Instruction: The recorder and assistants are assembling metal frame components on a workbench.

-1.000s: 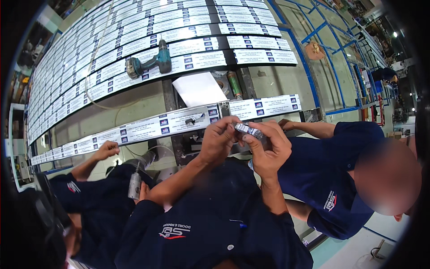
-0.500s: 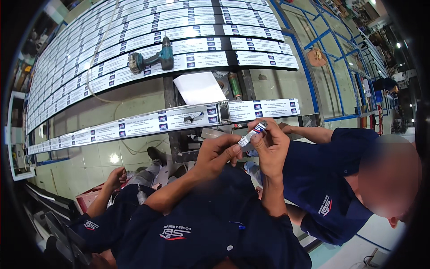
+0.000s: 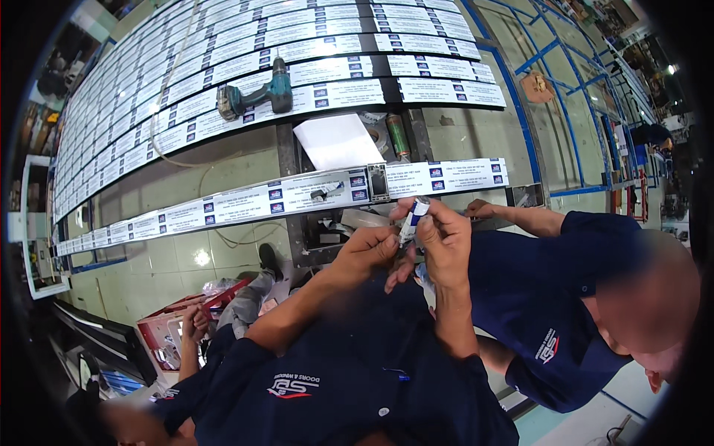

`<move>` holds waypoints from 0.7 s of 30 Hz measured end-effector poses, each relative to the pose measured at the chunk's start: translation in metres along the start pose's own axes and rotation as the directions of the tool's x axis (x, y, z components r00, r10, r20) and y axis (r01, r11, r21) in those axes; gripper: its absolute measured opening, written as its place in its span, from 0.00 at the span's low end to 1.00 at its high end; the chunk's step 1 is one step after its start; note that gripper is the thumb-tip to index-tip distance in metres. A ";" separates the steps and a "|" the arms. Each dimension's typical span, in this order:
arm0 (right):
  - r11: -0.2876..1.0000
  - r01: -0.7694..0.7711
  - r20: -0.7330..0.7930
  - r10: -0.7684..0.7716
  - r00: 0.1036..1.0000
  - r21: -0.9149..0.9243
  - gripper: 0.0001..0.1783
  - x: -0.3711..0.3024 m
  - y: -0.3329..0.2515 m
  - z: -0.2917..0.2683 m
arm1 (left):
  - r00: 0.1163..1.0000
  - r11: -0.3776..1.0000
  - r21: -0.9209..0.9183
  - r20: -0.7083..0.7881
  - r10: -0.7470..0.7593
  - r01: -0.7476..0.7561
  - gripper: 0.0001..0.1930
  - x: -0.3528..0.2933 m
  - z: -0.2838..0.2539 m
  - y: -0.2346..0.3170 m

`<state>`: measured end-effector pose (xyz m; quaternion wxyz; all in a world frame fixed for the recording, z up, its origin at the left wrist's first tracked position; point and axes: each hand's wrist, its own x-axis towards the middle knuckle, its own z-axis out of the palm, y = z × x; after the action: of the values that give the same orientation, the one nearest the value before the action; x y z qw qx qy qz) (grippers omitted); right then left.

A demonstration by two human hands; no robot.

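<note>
Close in front of my chest, both hands hold a small piece (image 3: pixel 413 221) covered in white and blue, with a silvery lower end. My right hand (image 3: pixel 446 251) grips its upper part between thumb and fingers and holds it steeply tilted. The thumb and fingers of my left hand (image 3: pixel 366 256) are closed at its lower end. Beyond the hands lies a long profile (image 3: pixel 242 207) with white and blue protective film. A dark rectangular fitting (image 3: pixel 378 183) sits across the profile, and a small black-and-silver part (image 3: pixel 327 192) lies on the film.
Farther back, a teal cordless drill (image 3: pixel 271 92) rests on rows of film-covered profiles (image 3: pixel 223 97). White paper (image 3: pixel 336 141) and a green can (image 3: pixel 398 136) lie between. A co-worker's hand (image 3: pixel 480 209) is at right; another person's hand (image 3: pixel 195 323) is at left, near a red box (image 3: pixel 160 334).
The small piece has turned from slanting to more upright between my hands. The person on the left has moved lower and farther left. My view has shifted slightly.
</note>
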<state>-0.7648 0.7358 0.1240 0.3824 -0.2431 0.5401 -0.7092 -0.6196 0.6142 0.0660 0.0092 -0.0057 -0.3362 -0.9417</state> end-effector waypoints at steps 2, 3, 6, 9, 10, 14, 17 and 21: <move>0.996 -0.005 0.075 -0.002 0.997 0.088 0.24 0.001 0.014 -0.014 | 0.997 0.998 -0.039 0.061 -0.046 0.049 0.25 0.007 -0.004 -0.001; 0.995 -0.020 0.022 0.018 1.000 0.100 0.21 0.002 0.012 -0.015 | 0.990 0.994 -0.067 0.117 -0.073 0.082 0.26 0.012 -0.007 -0.002; 0.991 -0.065 -0.070 0.073 0.995 0.115 0.18 0.008 0.015 -0.029 | 1.000 0.977 0.211 -0.013 -0.021 0.023 0.26 0.031 -0.027 -0.019; 0.997 -0.079 -0.220 0.078 0.972 0.003 0.13 0.018 0.048 -0.061 | 0.977 0.936 0.352 -0.206 0.059 0.018 0.18 0.060 -0.038 -0.041; 0.995 -0.102 -0.234 0.095 0.968 -0.020 0.13 0.023 0.058 -0.071 | 0.969 0.924 0.382 -0.234 0.085 0.011 0.18 0.069 -0.044 -0.044; 0.971 -0.119 -0.168 0.155 0.974 0.205 0.14 0.056 0.087 -0.116 | 0.942 0.861 0.478 -0.337 0.000 0.171 0.16 0.108 -0.063 -0.058; 0.946 -0.237 -0.007 0.244 0.970 0.220 0.17 0.094 0.100 -0.168 | 0.903 0.893 0.391 -0.429 -0.037 0.222 0.16 0.144 -0.077 -0.061; 0.959 -0.278 0.159 0.266 0.951 0.054 0.27 0.146 0.095 -0.229 | 0.847 0.905 0.326 -0.528 -0.064 0.272 0.17 0.188 -0.103 -0.067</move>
<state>-0.9975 0.7395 -0.0449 0.5249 -0.2043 0.5110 -0.6493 -0.8099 0.5983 -0.0534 0.0138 0.2732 -0.5011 -0.8210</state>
